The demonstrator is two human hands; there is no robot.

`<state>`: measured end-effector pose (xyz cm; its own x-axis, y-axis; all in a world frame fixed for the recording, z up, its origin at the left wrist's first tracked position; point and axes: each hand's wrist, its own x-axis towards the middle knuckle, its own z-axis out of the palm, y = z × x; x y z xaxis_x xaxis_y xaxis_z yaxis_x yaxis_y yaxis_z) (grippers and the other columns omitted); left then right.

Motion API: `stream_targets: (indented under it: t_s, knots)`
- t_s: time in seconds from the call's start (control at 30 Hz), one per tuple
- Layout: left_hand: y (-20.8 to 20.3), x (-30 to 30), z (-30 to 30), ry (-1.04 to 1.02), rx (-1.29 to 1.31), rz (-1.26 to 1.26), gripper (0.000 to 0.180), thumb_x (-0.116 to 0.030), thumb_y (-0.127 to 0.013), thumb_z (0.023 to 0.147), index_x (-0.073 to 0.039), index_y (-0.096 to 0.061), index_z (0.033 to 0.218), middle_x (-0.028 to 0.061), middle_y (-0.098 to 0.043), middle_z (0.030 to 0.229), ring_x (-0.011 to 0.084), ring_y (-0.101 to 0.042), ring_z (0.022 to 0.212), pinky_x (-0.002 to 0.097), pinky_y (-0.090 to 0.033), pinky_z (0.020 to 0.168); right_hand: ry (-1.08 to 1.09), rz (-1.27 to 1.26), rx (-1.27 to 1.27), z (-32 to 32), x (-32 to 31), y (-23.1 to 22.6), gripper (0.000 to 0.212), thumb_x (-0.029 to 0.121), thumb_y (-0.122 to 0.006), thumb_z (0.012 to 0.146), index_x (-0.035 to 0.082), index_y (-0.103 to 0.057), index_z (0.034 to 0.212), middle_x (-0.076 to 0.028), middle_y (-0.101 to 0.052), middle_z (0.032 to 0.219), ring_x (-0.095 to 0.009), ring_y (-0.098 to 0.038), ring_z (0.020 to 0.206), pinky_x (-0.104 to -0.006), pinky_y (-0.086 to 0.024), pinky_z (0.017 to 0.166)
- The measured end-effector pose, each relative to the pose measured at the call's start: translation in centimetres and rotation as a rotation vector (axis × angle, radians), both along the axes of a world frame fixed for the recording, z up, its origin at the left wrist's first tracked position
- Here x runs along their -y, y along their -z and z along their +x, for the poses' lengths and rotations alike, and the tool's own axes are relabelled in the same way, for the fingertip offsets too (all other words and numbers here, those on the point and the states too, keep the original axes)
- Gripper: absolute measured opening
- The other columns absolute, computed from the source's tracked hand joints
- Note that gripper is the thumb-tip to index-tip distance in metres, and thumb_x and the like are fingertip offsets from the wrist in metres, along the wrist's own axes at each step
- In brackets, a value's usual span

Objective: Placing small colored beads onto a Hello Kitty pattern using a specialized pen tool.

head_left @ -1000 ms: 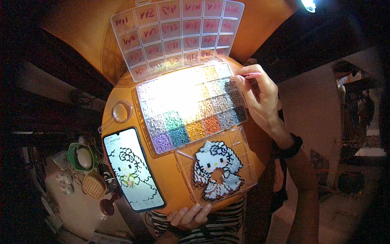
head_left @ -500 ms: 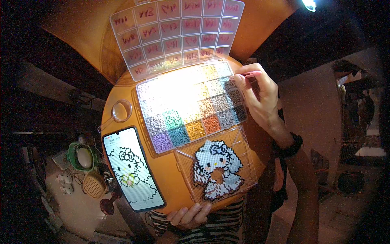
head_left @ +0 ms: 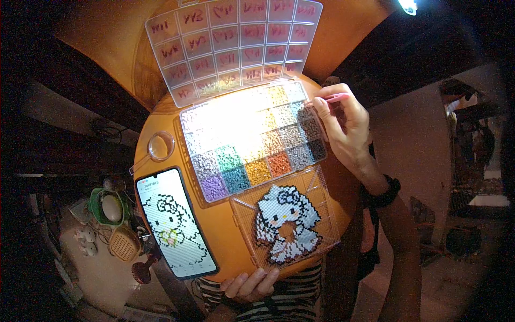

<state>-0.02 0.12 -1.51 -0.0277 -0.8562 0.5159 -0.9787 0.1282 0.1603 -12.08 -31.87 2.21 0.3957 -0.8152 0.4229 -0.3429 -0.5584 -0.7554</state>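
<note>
My right hand (head_left: 347,126) pinches pink tweezers (head_left: 337,98) at the right edge of the bead box (head_left: 227,194), over its dark grey beads. The tweezer tips are hard to make out there. The box holds beads in many colours, sorted into compartments, with glare whitening the upper left ones. On the near side of the box lies a clear pegboard (head_left: 242,214) bearing a white cartoon cat in a veil, made of beads, with a bare patch at its middle. My left hand (head_left: 249,285) rests at the table's near edge, fingers stretched out beside the pegboard's lower left corner.
Left of the pegboard, a phone (head_left: 174,225) displays the cat pattern. A round clear scoop-like dish with a handle (head_left: 161,146) lies above it. The box's clear lid (head_left: 230,51) stands up at the back, and a bright lamp (head_left: 409,6) shines at the top right.
My right hand has shifted slightly right, and more of the pink tweezers shows above the fingers. The left hand, phone, box and pegboard have stayed put.
</note>
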Motion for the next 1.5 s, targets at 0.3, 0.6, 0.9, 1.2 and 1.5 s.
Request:
stream_targets:
  t_s: [0.3,0.6,0.9,1.2,1.5]
  knots:
    - [-1.4,-0.8,1.7,0.077,0.087,0.153,0.029,-0.047,-0.04,0.086,-0.038,-0.059,0.105,-0.0135,-0.048,0.104,0.0097,-0.036,0.102,0.025,-0.03,0.09,-0.043,-0.091,-0.052,1.0,-0.3,-0.1,0.01,0.004,-0.059,0.082,0.0,-0.051,0.079,-0.009,-0.057,0.078,-0.016,-0.057,0.072,-0.0257,-0.045,0.066]
    - [-0.4,-0.4,0.3,0.034,0.048,0.078,0.027,-0.046,-0.039,0.087,-0.038,-0.06,0.103,-0.0136,-0.048,0.102,0.0089,-0.037,0.102,0.0245,-0.03,0.09,-0.053,-0.083,-0.055,0.1,0.3,0.0,0.009,0.004,-0.059,0.082,0.0,-0.052,0.079,-0.01,-0.057,0.078,-0.017,-0.058,0.072,-0.0262,-0.045,0.066]
    - [-0.1,-0.3,0.0,0.016,0.018,0.049,0.028,-0.047,-0.039,0.087,-0.038,-0.06,0.104,-0.0135,-0.048,0.101,0.0095,-0.036,0.103,0.0254,-0.029,0.093,-0.061,-0.084,-0.052,0.1,0.4,-0.1,0.008,0.004,-0.059,0.082,0.0,-0.052,0.08,-0.009,-0.058,0.079,-0.017,-0.058,0.072,-0.0262,-0.045,0.066]
    - [0.0,-0.6,0.4,0.053,0.05,0.063,0.027,-0.046,-0.04,0.087,-0.038,-0.059,0.105,-0.0133,-0.048,0.103,0.0094,-0.036,0.105,0.0263,-0.026,0.096,-0.077,-0.103,-0.056,0.2,0.3,-0.1,0.008,0.005,-0.058,0.083,0.0,-0.052,0.081,-0.009,-0.058,0.08,-0.018,-0.058,0.074,-0.0263,-0.045,0.068]
    - [-0.5,-1.0,0.8,0.072,0.076,0.153,0.025,-0.046,-0.042,0.087,-0.038,-0.059,0.103,-0.0133,-0.047,0.101,0.0096,-0.035,0.105,0.0258,-0.028,0.095,-0.088,-0.075,-0.046,0.6,0.1,0.1,0.009,0.006,-0.058,0.083,0.0,-0.052,0.081,-0.009,-0.057,0.079,-0.016,-0.057,0.072,-0.0257,-0.045,0.066]
